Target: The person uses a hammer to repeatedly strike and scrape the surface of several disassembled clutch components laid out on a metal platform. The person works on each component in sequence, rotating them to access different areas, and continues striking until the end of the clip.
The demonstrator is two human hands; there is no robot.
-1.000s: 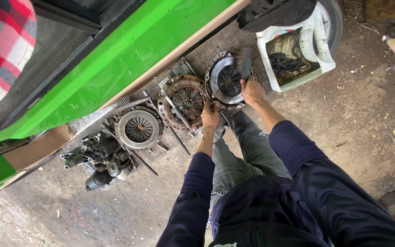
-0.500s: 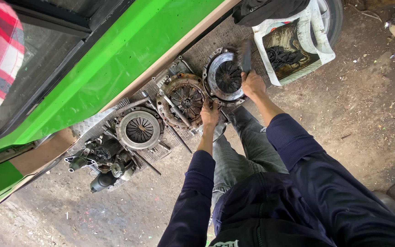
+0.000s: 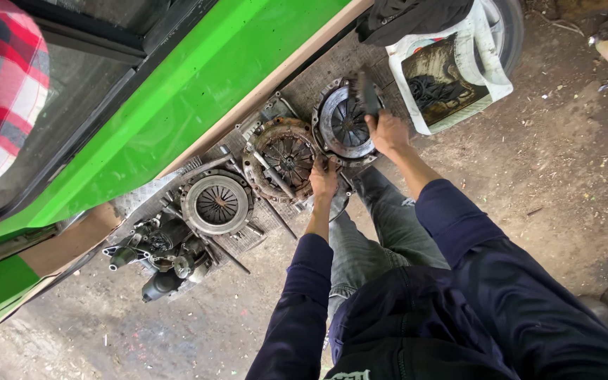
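Note:
A round grey clutch plate [image 3: 343, 127] with a dark spoked centre lies on a metal sheet beside the green vehicle. My right hand [image 3: 388, 134] is closed on a dark brush [image 3: 369, 95] whose head rests on the plate's upper right side. My left hand [image 3: 324, 177] grips the plate's lower left rim, between it and a rusty clutch cover [image 3: 283, 158]. Both of my arms are in dark blue sleeves, and my knee in grey trousers is just below the plate.
Another grey clutch plate [image 3: 216, 204] and a heap of dark engine parts [image 3: 160, 253] lie further left. A white bag [image 3: 452, 77] of dark parts stands by a tyre [image 3: 508, 28]. A person's red checked sleeve [image 3: 1, 105] is at far left. The ground is dirt.
My right hand has shifted the brush a little across the grey plate. My left hand has stayed on the rim.

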